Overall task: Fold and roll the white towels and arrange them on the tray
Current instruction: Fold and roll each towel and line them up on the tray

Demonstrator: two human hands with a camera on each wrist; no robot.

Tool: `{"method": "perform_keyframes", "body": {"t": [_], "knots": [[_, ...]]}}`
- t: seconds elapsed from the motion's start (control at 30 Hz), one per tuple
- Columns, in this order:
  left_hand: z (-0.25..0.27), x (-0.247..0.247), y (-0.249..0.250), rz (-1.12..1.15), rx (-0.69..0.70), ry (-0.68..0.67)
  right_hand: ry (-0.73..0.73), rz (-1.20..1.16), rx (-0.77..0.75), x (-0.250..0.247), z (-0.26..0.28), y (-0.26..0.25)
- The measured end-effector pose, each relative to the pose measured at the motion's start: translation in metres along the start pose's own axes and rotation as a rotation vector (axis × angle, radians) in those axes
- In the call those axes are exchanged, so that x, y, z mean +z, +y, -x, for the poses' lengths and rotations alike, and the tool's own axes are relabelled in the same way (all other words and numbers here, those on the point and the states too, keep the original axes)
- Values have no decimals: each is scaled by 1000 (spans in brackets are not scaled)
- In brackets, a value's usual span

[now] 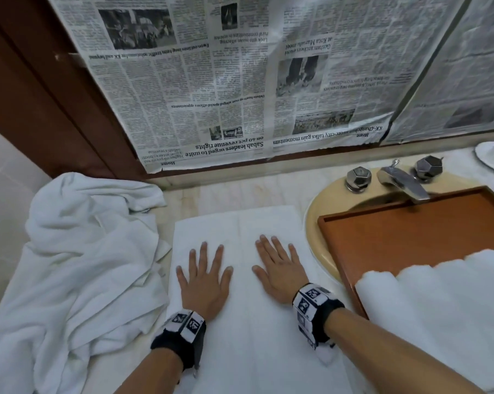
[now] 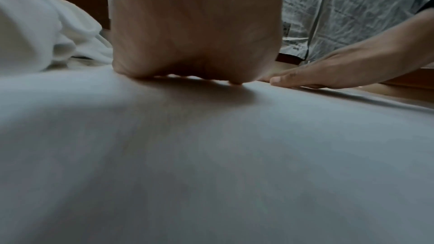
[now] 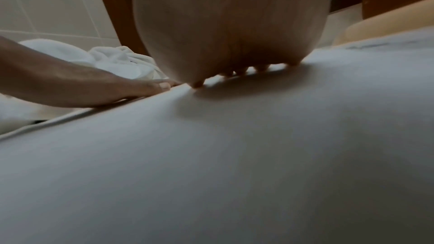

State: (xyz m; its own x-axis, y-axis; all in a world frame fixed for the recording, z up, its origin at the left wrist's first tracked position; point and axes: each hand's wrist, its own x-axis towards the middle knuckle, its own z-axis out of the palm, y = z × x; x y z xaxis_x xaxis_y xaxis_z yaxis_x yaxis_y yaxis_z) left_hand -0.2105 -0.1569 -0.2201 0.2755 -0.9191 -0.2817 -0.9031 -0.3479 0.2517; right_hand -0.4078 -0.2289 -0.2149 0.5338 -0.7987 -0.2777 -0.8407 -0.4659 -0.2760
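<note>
Both hands are flat on the folded towel (image 1: 234, 223) in the middle of the surface (image 1: 225, 191), left hand (image 1: 204, 282) and right hand (image 1: 279, 268) side by side with fingers straight and spread apart, gripping nothing. A messy pile of towels (image 1: 78, 251) sits to the left, and the wooden tray (image 1: 410, 231) over the sink (image 1: 319, 211) on the right has a rolled towel (image 1: 439, 308) on its near end.

We see bare tabletop (image 1: 234, 194) beyond the flat towel (image 1: 257, 351). A crumpled towel heap (image 1: 81, 251) blocks its left side; the wooden tray (image 1: 404, 231) and faucet (image 1: 402, 180) crowd the right, and rolled towels (image 1: 439, 308) fill the tray's near end.
</note>
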Motion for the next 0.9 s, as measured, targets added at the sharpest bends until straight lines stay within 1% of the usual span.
{"method": "perform_keyframes", "body": {"t": [0.17, 0.37, 0.53, 0.6, 0.63, 0.7, 0.77, 0.8, 0.87, 0.9], "knots": [[-44, -14, 5, 0, -46, -47, -55, 32, -17, -18, -45, 17], [-88, -29, 15, -6, -63, -68, -60, 30, -13, -33, -85, 30], [-113, -37, 20, 3, -50, -63, -36, 12, -19, -48, -107, 37], [-123, -45, 25, -5, -23, -53, -35, -50, -11, -61, -108, 36], [-127, -50, 29, -1, 7, -31, -8, -110, 8, -67, -103, 34], [-137, -58, 39, 19, 115, 37, 126, -239, 93, -76, -84, 28], [-148, -64, 55, 51, 281, 81, 290, -278, 241, -80, -54, 20], [-153, -67, 65, 80, 360, 73, 332, -275, 322, -80, -39, 17], [-164, -68, 90, 101, 486, 19, 320, -250, 477, -77, -15, 15], [-170, -68, 103, 86, 540, -7, 296, -216, 525, -74, -8, 16]]}}
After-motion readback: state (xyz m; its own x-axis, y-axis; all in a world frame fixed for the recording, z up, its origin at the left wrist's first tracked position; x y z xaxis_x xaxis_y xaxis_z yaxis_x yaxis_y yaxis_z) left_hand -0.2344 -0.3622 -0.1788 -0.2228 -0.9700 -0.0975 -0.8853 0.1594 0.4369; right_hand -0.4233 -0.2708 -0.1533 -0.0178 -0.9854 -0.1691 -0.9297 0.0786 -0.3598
